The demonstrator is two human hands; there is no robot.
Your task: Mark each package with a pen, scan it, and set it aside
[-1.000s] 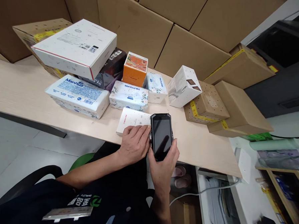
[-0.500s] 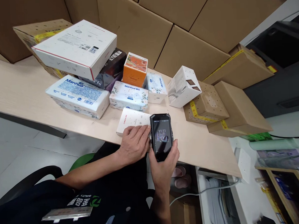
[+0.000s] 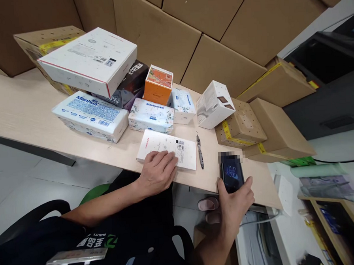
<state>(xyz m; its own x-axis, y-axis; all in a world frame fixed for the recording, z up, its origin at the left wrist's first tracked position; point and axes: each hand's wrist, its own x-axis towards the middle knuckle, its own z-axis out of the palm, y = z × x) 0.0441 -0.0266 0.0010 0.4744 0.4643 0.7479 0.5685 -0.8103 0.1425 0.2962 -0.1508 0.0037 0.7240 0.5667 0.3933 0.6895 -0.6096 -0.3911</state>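
Note:
A black rugged smartphone (image 3: 232,175) with a lit screen is gripped along its lower sides by my right hand (image 3: 236,200), at the table's right front. My left hand (image 3: 159,171) lies flat over the front edge of a thin white box (image 3: 186,148), its fingers resting on the top face. The box carries red lettering and small printed codes. Just right of the box, and apart from both hands, a grey and black pen (image 3: 200,153) lies on the table (image 3: 209,178).
Tissue packs (image 3: 150,114), an orange box (image 3: 158,86) and a large white box (image 3: 90,58) are piled at the back left. A white carton (image 3: 214,105) and brown cartons (image 3: 241,123) stand at the right. Stacked cardboard boxes (image 3: 157,42) form the backdrop.
My right hand has moved the smartphone to the right, away from the white box, uncovering the box's right end and the pen. The phone's screen has lit up. My left hand stays put.

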